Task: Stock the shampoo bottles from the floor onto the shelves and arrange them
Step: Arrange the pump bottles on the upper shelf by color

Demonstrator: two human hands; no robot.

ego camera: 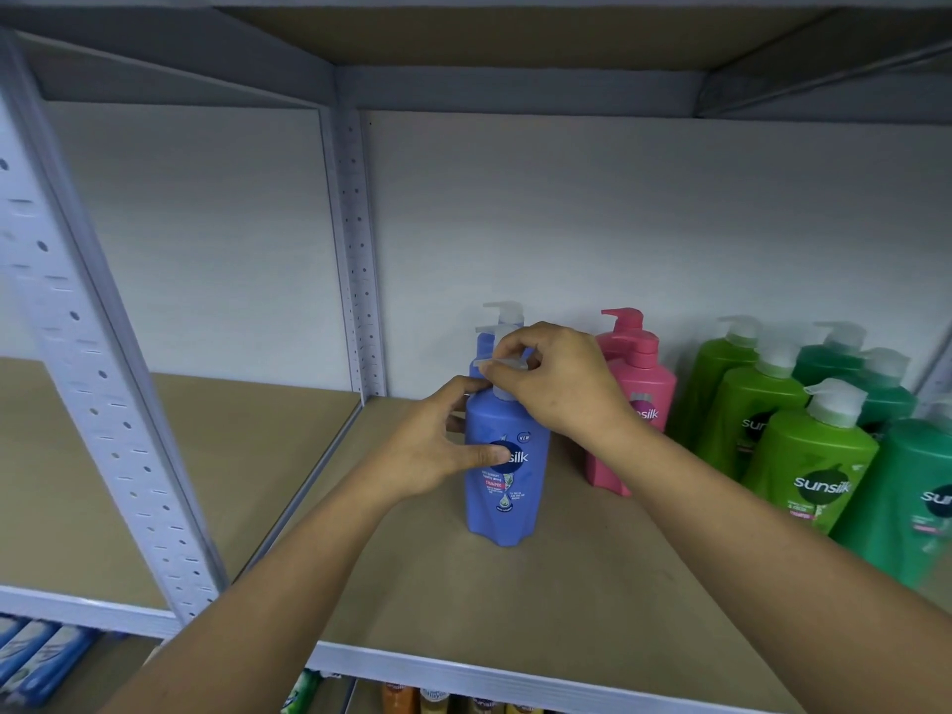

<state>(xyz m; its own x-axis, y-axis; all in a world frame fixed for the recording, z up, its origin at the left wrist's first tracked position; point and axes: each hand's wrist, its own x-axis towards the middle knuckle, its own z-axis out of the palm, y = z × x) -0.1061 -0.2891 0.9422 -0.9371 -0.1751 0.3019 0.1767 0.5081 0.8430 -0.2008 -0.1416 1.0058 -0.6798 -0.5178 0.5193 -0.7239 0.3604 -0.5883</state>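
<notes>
A blue Sunsilk shampoo bottle (507,487) stands upright on the brown shelf board (463,600). My left hand (438,445) wraps its left side, thumb across the label. My right hand (556,378) pinches its clear pump head from above. A second blue bottle (502,322) stands right behind it, mostly hidden. To the right stand two pink bottles (639,399), one behind the other, then several light green bottles (809,461) and darker green bottles (906,502) in rows running back to the wall.
A white perforated upright (92,383) rises at the left front and another (360,280) at the back. The shelf above (515,85) hangs low overhead. Bare board lies left and in front of the blue bottle. Products show on lower shelves (41,657).
</notes>
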